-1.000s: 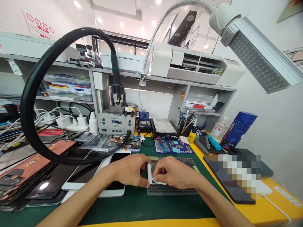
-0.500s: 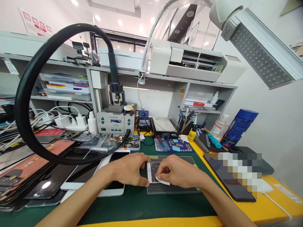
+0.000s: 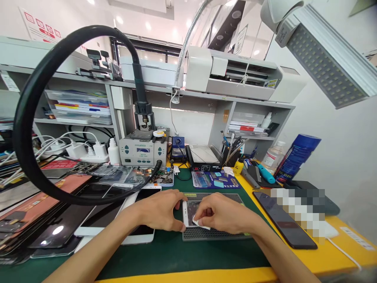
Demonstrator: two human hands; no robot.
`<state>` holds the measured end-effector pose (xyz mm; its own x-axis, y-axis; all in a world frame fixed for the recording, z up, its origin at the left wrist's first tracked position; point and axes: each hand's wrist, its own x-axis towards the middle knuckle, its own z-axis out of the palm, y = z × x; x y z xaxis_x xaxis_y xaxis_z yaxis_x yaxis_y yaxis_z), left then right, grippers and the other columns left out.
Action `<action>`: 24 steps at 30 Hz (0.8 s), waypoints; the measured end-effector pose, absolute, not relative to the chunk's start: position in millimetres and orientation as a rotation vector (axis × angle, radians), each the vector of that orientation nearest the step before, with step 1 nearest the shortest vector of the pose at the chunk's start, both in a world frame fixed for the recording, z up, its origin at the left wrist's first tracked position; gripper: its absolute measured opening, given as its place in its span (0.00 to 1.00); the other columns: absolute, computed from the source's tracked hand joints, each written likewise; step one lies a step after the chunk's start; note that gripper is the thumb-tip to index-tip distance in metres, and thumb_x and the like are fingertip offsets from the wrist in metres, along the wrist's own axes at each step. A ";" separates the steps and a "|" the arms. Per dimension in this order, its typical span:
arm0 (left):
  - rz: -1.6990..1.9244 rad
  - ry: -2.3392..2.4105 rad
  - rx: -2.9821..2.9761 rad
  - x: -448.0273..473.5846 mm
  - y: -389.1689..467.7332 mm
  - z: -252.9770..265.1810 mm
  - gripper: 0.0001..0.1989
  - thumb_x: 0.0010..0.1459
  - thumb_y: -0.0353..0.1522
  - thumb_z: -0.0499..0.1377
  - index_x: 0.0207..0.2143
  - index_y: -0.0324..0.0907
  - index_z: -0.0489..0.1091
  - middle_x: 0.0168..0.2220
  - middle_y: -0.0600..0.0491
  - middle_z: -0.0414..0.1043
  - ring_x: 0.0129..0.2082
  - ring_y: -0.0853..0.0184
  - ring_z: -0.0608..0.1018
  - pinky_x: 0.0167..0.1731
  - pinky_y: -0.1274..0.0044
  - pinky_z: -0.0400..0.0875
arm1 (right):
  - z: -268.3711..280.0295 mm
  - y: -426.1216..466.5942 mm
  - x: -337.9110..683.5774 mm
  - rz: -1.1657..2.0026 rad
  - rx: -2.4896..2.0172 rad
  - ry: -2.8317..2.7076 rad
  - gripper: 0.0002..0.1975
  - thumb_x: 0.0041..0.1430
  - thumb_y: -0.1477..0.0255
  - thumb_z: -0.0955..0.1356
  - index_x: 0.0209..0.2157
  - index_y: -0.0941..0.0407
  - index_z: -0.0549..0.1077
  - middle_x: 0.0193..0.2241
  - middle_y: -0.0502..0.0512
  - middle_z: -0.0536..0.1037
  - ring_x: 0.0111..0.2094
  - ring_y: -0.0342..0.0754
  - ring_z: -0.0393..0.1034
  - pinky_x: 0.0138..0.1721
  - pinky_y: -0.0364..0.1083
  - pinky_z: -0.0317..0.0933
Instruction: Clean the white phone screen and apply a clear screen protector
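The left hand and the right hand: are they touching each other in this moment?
Apart. The head view shows it: part of the white-framed phone is visible in the gap between the left hand and the right hand.

Yellow bench top [image 3: 332,255], green mat [image 3: 182,259] over it; on mat: grey perforated pad [image 3: 206,235], blue printed sheet [image 3: 226,186], white-framed device [image 3: 144,231]; dark phone [image 3: 284,220] on bare yellow, right.

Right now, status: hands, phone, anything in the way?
Left hand steadying phone; right hand pinching white wipe; phone on grey mat, partly hidden by right hand.
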<state>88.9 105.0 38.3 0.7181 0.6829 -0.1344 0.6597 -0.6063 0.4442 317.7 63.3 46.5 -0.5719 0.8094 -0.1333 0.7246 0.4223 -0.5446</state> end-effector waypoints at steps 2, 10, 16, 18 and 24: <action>0.066 1.023 2.451 89.2 105.0 39.0 0.35 0.45 0.50 0.63 0.54 0.45 0.66 0.42 0.51 0.70 0.37 0.60 0.74 0.31 0.75 0.66 | 45.7 61.6 311.9 0.795 -1.344 -2.524 0.10 0.56 0.76 0.65 0.33 0.57 0.81 0.24 0.50 0.77 0.21 0.40 0.60 0.22 0.40 0.49; 0.084 1.020 2.466 89.0 107.0 34.6 0.33 0.46 0.51 0.63 0.52 0.45 0.67 0.41 0.53 0.70 0.37 0.61 0.73 0.32 0.75 0.66 | 46.7 58.4 306.9 0.729 -1.266 -2.559 0.15 0.55 0.79 0.64 0.36 0.56 0.82 0.32 0.53 0.80 0.26 0.42 0.66 0.27 0.39 0.53; 0.073 1.034 2.475 89.6 106.6 33.7 0.36 0.45 0.51 0.63 0.54 0.45 0.66 0.41 0.53 0.71 0.37 0.61 0.74 0.34 0.75 0.67 | 48.8 64.7 324.0 0.832 -1.361 -2.521 0.11 0.55 0.73 0.67 0.37 0.56 0.82 0.31 0.52 0.81 0.24 0.41 0.67 0.23 0.38 0.53; 0.073 1.037 2.474 89.8 106.3 34.7 0.35 0.46 0.51 0.63 0.54 0.45 0.66 0.41 0.52 0.71 0.37 0.61 0.74 0.34 0.75 0.68 | 45.7 64.6 320.8 0.847 -1.351 -2.510 0.10 0.55 0.72 0.68 0.37 0.56 0.82 0.29 0.51 0.80 0.24 0.41 0.66 0.23 0.38 0.53; 0.070 1.036 2.476 89.6 105.3 37.5 0.33 0.45 0.50 0.62 0.52 0.45 0.68 0.41 0.52 0.71 0.38 0.60 0.74 0.32 0.76 0.67 | 40.1 58.8 303.6 0.721 -1.248 -2.519 0.09 0.54 0.75 0.67 0.34 0.56 0.81 0.23 0.48 0.77 0.22 0.39 0.64 0.23 0.38 0.51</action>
